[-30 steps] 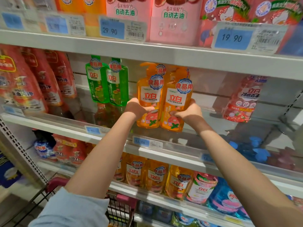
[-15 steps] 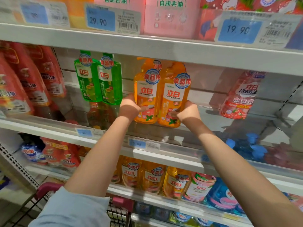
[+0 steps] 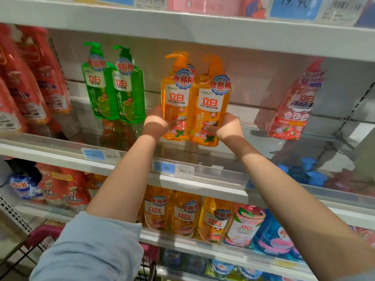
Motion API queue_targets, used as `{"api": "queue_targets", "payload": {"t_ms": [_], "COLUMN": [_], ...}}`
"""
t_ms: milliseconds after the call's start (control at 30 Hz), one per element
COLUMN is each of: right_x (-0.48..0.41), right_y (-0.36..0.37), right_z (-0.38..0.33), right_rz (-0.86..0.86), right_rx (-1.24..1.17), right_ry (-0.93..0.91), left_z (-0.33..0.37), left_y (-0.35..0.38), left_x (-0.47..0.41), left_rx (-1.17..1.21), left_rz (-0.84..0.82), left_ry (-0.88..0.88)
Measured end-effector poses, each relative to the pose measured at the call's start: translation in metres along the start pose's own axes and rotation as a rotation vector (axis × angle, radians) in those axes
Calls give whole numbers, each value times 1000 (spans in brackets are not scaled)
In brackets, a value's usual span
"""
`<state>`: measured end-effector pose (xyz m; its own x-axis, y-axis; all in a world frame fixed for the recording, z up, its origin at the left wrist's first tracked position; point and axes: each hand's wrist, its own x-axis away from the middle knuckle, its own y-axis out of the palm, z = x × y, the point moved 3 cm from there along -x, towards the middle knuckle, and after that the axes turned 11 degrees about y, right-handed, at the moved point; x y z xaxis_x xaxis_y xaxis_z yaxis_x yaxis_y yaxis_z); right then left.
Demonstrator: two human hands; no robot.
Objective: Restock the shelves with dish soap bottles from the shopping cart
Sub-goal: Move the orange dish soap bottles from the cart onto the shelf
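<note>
Two orange pump bottles point(image 3: 175, 106), one gripped in the left hand point(image 3: 155, 124), one in the right hand point(image 3: 229, 127). Two green pump bottles point(image 3: 97, 88) just left of the left hand. One pink-red pouch point(image 3: 294, 106) well right of the right hand. One shelf below both hands: three orange bottles point(image 3: 185, 216), one pink-and-white bottle point(image 3: 243, 226). Far left of the left hand: red pouches point(image 3: 40, 78), at least three, too blurred for a sure count.

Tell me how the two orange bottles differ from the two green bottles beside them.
The orange bottles are gripped near the base, one by the left hand, one by the right hand; no hand touches the green bottles. The orange bottles hold orange liquid under orange pumps, the green bottles green under green. Both pairs share pump tops, round blue badges and red lettering.
</note>
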<state>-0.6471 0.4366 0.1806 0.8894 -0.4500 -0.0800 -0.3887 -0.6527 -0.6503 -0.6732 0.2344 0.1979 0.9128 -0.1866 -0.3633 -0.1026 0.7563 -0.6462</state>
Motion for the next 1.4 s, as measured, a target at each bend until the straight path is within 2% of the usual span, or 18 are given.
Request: {"api": "queue_targets", "payload": {"t_ms": [533, 833, 933, 1067, 1167, 1300, 1400], "right_x": [-26, -25, -16, -3, 6, 36, 68], "right_y": [6, 7, 6, 12, 15, 13, 20], "right_z": [-8, -7, -7, -1, -3, -16, -34], "right_rz": [12, 51, 5, -49, -32, -16, -2], "right_rx": [111, 123, 161, 99, 38, -104, -44], "right_ry": [-9, 4, -17, 16, 57, -4, -96], "left_z": [-13, -14, -12, -10, -12, -14, -16], "left_y": [8, 12, 9, 2, -4, -25, -44], "left_x": [-27, -29, -29, -23, -11, 14, 42], "left_rx": [144, 130, 95, -12, -37, -49, -73], "left_rz": [8, -15, -80, -138, -97, 4, 88], "left_ry": [-29, 2, 10, 4, -14, 5, 10]}}
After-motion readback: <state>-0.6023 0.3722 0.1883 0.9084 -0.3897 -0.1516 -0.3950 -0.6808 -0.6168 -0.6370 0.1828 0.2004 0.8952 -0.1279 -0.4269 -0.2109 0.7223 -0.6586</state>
